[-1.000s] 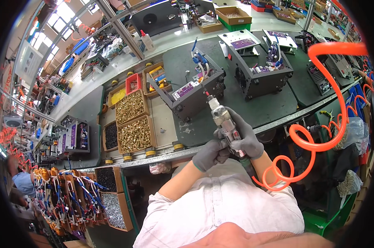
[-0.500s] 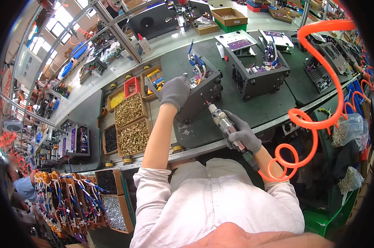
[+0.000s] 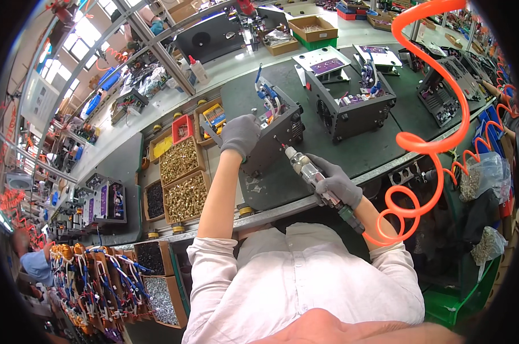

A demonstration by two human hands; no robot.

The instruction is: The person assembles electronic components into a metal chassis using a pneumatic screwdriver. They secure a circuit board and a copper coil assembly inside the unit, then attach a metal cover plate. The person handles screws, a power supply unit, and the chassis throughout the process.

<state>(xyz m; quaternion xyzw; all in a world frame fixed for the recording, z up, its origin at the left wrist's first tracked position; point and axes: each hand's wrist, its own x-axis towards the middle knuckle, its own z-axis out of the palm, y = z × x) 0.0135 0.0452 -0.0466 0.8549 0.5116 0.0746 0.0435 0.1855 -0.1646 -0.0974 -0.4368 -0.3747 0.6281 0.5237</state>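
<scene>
My gloved left hand is closed on the upper edge of a dark metal casing, its fingertips partly hidden. Blue and white wires rise from inside that casing. In my gloved right hand is a pneumatic screwdriver, gripped round its body. The screwdriver's bit points up and left at the casing's near side panel; whether it touches a screw there is too small to tell. An orange coiled air hose hangs beside my right forearm, near the tool's rear end.
A second dark casing stands to the right on the green mat. Left of my arm are boxes of brass fittings, a red bin and a yellow multimeter. Wire bundles hang at the lower left.
The view has shifted slightly, and the hose has swung a little left at the top. Both hands keep their holds, with the screwdriver still near the casing.
</scene>
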